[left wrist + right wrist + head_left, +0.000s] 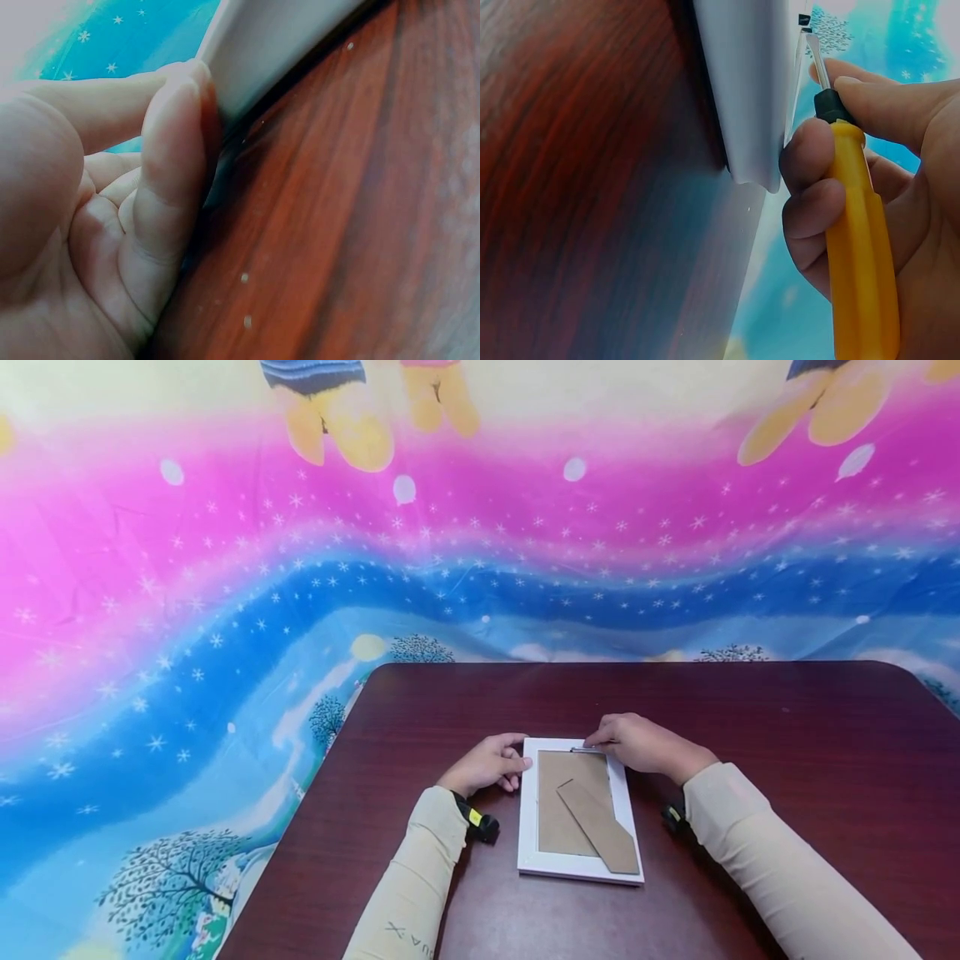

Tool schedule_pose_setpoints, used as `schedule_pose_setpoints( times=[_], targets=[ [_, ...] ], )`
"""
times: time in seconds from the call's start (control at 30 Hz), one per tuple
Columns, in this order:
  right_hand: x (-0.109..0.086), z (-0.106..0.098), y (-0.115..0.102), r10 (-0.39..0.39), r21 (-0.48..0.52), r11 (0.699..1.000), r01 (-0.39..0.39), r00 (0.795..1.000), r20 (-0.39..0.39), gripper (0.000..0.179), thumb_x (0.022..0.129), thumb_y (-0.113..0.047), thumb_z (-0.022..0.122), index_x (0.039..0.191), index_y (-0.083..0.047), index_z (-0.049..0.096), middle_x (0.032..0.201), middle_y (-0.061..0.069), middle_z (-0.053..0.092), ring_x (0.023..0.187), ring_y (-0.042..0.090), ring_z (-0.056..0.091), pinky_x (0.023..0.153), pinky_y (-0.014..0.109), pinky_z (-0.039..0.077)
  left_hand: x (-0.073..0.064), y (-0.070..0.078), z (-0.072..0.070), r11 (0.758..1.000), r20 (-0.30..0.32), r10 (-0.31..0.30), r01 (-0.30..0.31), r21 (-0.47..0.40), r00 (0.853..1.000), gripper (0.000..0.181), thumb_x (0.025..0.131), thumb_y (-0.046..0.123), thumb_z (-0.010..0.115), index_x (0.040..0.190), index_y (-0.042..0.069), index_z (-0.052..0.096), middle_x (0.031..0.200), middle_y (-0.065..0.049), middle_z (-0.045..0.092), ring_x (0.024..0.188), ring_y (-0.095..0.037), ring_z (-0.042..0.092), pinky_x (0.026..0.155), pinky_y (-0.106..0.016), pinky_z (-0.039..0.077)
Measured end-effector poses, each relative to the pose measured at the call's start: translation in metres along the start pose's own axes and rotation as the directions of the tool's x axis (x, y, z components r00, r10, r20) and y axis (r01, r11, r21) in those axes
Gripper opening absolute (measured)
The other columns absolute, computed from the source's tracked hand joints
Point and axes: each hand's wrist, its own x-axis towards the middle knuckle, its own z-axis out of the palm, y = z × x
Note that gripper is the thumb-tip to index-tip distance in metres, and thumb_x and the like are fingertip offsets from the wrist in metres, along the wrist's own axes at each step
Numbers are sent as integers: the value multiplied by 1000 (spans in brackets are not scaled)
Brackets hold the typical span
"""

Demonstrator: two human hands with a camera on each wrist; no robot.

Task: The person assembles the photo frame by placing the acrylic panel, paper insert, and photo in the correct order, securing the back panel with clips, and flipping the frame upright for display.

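A white picture frame (529,818) lies face down on the table, its brown backing board (557,835) and slanted brown stand leg (600,831) facing up. My left hand (487,763) holds the frame's left edge near the far corner, thumb and forefinger against the side. At the far right corner, my right hand (641,743) grips a screwdriver (864,255) with a yellow handle, black collar and metal shaft. Its flat tip is right at a small dark tab (804,19) on the frame's back, close to the far edge of the backing board.
The dark reddish wooden table (390,893) has rounded far corners. Behind it hangs a colourful printed cloth (480,585) with snowflakes and trees. Black bands with devices (480,822) sit at both wrists, below light sleeves.
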Motion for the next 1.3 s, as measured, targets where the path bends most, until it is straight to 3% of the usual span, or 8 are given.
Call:
schedule_pose_setpoints(
  times=[0.33, 0.57, 0.83, 1.03, 1.3],
  targets=[
    [2, 1, -2, 2, -23, 1000, -1, 999, 37, 23, 94, -6, 64, 111, -15, 76, 89, -6, 60, 85, 9, 57, 75, 32, 52, -2, -2, 2, 1000, -1, -8, 8, -4, 1000, 62, 94, 13, 67, 147, 1, 38, 76, -10, 63, 55, -18, 60, 52, -30, 55],
    [1, -2, -1, -76, -26, 997, 79, 994, 85, 30, 95, 1, 58, 118, -11, 72, 97, -4, 64, 92, 11, 60, 80, 33, 53, -3, 1, 4, 1000, -8, -14, 14, -1, 1000, 61, 93, 13, 67, 147, 2, 39, 75, -10, 62, 56, -19, 60, 54, -32, 56],
    [4, -5, -1, -120, -114, 984, 137, 982, 143, 39, 94, 3, 57, 127, -16, 67, 82, -8, 53, 72, 8, 48, 64, 25, 44, -1, 5, 1, 1000, -5, -13, 13, 18, 1000, 62, 94, 13, 66, 148, 2, 37, 76, -10, 62, 57, -19, 60, 55, -33, 56],
    [8, -10, -3, -153, -113, 978, 177, 969, 197, 41, 95, 4, 57, 129, -16, 65, 81, -7, 53, 70, 8, 46, 63, 25, 43, 0, 4, 0, 1000, -13, -19, 19, 14, 1000, 61, 94, 12, 66, 147, 1, 37, 76, -11, 62, 57, -19, 60, 54, -33, 56],
    [7, -11, -5, -133, -124, 979, 165, 964, 231, 43, 94, 4, 56, 131, -16, 63, 76, -7, 46, 66, 9, 40, 61, 25, 41, 0, 5, 0, 1000, -3, -15, 15, 14, 1000, 62, 95, 12, 65, 148, 2, 36, 76, -11, 61, 58, -19, 61, 55, -33, 57]
  ],
)
